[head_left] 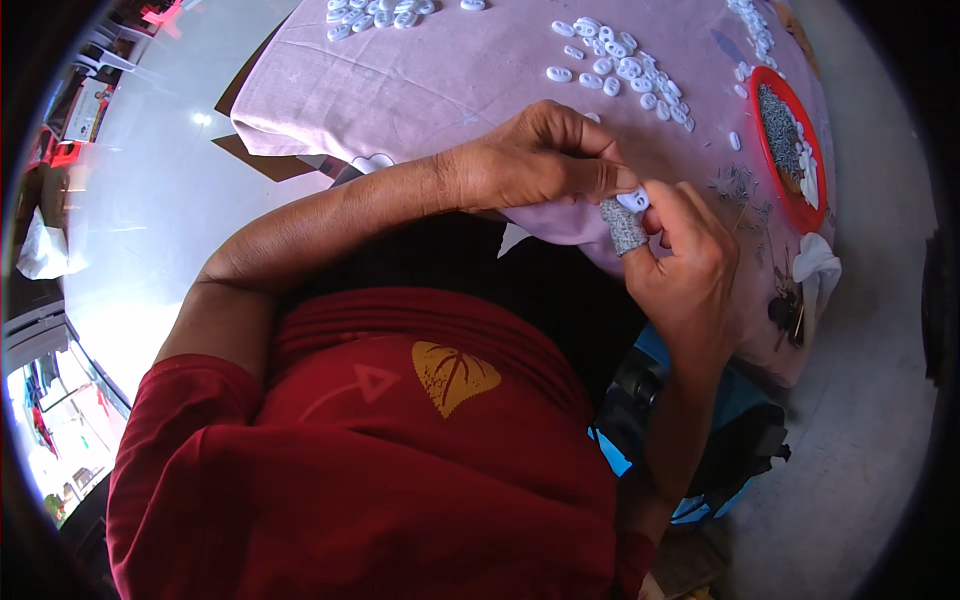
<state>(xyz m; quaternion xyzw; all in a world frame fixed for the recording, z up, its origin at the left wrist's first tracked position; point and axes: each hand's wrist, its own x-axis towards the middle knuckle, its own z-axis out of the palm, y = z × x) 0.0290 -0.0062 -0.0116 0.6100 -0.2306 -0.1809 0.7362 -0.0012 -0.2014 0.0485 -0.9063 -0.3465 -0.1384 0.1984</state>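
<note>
My right hand (pixel 692 235) holds a small white oval plastic piece (pixel 634 200) with two round openings, gripped in its fingers. A grey knit cover (pixel 625 228) is wrapped around its thumb. Just above and to the left, my left hand (pixel 560 155) is closed in a pinch, thumb and finger against the upper end of the piece. Whether something small sits between those fingertips is hidden. Both hands meet over the near edge of a table with a pink cloth (pixel 400 90). More white oval pieces (pixel 628 68) lie loose beyond my hands.
Farther left is another heap of white pieces (pixel 375 14). At the right stands a red tray (pixel 764 78) with small grey metal parts (pixel 778 125) in it. Loose metal bits (pixel 738 185) and a crumpled white cloth (pixel 818 265) lie nearer. A blue and black bag (pixel 740 410) is below the table.
</note>
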